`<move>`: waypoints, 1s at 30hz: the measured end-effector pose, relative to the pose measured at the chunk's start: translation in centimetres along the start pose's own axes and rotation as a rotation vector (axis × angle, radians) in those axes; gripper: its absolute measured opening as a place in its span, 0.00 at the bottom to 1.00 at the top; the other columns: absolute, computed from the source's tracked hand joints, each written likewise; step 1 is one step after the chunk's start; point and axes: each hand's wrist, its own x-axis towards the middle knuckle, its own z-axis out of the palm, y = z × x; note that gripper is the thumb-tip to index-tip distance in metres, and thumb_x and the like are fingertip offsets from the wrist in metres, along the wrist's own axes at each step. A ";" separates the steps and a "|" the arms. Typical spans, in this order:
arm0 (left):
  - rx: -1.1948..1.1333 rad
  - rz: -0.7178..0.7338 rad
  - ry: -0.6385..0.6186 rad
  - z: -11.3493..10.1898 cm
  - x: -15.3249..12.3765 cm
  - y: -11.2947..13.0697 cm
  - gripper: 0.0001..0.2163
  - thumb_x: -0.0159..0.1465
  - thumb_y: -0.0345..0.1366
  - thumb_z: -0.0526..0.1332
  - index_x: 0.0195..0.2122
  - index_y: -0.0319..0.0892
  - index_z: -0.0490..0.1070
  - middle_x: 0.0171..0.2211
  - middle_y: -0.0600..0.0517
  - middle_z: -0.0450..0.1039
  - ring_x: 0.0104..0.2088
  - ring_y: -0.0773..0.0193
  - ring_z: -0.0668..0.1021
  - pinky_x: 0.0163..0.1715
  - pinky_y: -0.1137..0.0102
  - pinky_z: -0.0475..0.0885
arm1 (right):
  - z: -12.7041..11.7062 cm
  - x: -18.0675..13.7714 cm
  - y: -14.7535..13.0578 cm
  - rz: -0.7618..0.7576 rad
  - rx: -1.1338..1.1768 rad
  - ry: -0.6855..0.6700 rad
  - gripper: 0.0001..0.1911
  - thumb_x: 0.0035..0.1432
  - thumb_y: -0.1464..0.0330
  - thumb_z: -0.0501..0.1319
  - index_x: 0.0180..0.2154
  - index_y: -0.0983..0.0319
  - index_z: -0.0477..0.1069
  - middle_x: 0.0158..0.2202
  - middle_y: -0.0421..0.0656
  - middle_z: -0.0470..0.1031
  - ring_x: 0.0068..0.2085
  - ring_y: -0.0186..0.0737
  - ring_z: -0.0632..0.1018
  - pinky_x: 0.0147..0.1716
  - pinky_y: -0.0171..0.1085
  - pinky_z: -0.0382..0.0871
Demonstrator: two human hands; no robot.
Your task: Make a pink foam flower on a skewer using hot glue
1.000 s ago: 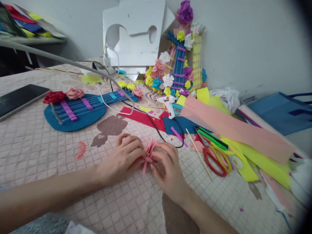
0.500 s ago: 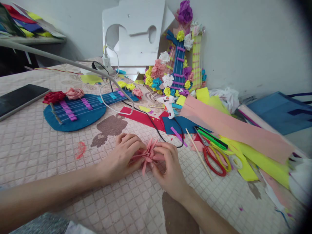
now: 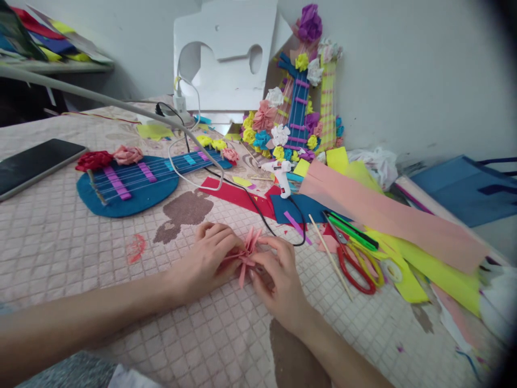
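Lower centre, left hand [image 3: 214, 256] and right hand [image 3: 280, 277] are pinching opposite sides of a pink, spiky-petalled, paper-like flower [image 3: 247, 254], probably steadying its splayed strips, while red-handled metal scissors [image 3: 342, 263], right of centre, and a white plastic glue gun [image 3: 283, 180], upper centre, are lying seemingly within reach.

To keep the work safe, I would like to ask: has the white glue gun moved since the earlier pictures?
No. The white glue gun keeps the same place relative to the brown tablecloth patch; only the whole view has shifted slightly.

Dark phone [image 3: 38, 166] on quilted tablecloth [image 3: 214, 339]
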 end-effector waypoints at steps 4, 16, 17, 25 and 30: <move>-0.012 -0.005 0.000 0.0 -0.1 0.0 0.04 0.61 0.28 0.57 0.36 0.42 0.64 0.34 0.54 0.70 0.40 0.63 0.70 0.47 0.62 0.56 | 0.3 0.2 0.1 -0.015 0.004 0.020 0.14 0.55 0.77 0.56 0.43 0.58 0.68 0.52 0.47 0.60 0.55 0.48 0.63 0.48 0.49 0.67; -0.010 -0.003 0.005 0.0 -0.1 -0.1 0.03 0.61 0.29 0.56 0.36 0.42 0.65 0.34 0.54 0.70 0.40 0.63 0.70 0.47 0.62 0.57 | 0.1 0.3 0.1 -0.039 0.002 0.045 0.12 0.56 0.76 0.56 0.42 0.58 0.68 0.51 0.46 0.63 0.54 0.47 0.65 0.49 0.50 0.66; -0.011 -0.002 0.008 0.1 -0.1 -0.1 0.03 0.62 0.29 0.56 0.36 0.42 0.65 0.35 0.53 0.70 0.40 0.62 0.70 0.47 0.62 0.57 | 0.0 0.3 0.1 -0.025 0.012 0.063 0.12 0.56 0.75 0.56 0.43 0.58 0.67 0.50 0.47 0.63 0.54 0.48 0.65 0.50 0.51 0.65; 0.005 0.027 0.045 -0.2 -0.3 0.0 0.03 0.62 0.31 0.58 0.38 0.42 0.65 0.37 0.51 0.69 0.42 0.61 0.68 0.45 0.62 0.59 | -0.9 0.0 0.4 0.046 0.052 0.187 0.12 0.56 0.75 0.55 0.43 0.59 0.66 0.48 0.46 0.63 0.53 0.45 0.66 0.53 0.51 0.63; 0.084 0.217 0.038 -0.6 -0.5 -0.1 0.10 0.67 0.29 0.53 0.43 0.49 0.69 0.39 0.53 0.69 0.47 0.62 0.67 0.52 0.59 0.53 | -0.8 -0.1 0.4 0.071 0.050 0.170 0.12 0.56 0.76 0.54 0.41 0.58 0.67 0.48 0.46 0.63 0.53 0.46 0.66 0.51 0.51 0.64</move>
